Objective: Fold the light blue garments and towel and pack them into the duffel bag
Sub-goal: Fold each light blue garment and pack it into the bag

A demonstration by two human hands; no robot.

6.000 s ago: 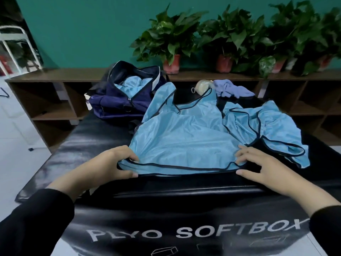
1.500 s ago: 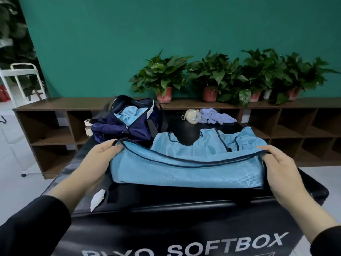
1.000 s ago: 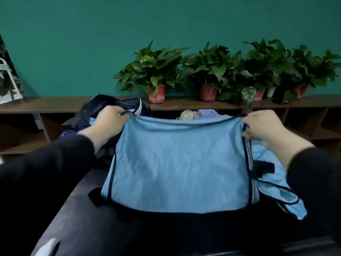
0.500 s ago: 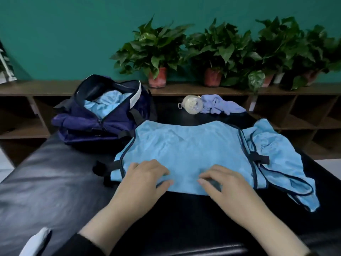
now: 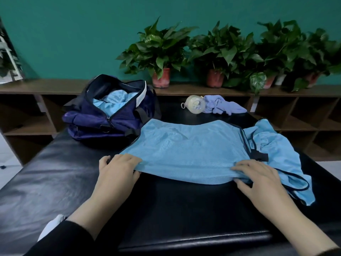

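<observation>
Blue garment (image 5: pixel 186 154) lies flat, long axis left-right; left hand (image 5: pixel 118 169), right hand (image 5: pixel 258 176) pinch near edge.

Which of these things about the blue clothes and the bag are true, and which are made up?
1. The navy duffel bag is zipped shut. False: it is open, with light blue fabric showing inside.
2. Both hands are at the near edge of the light blue garment. True: the left hand holds the near left corner, the right hand the near right.
3. The garment hangs in the air. False: it lies flat on the black padded box.
4. A lavender cloth lies behind the garment, beside a round pale container. True.
5. The potted plants stand on the floor. False: they stand on the wooden shelf.
</observation>
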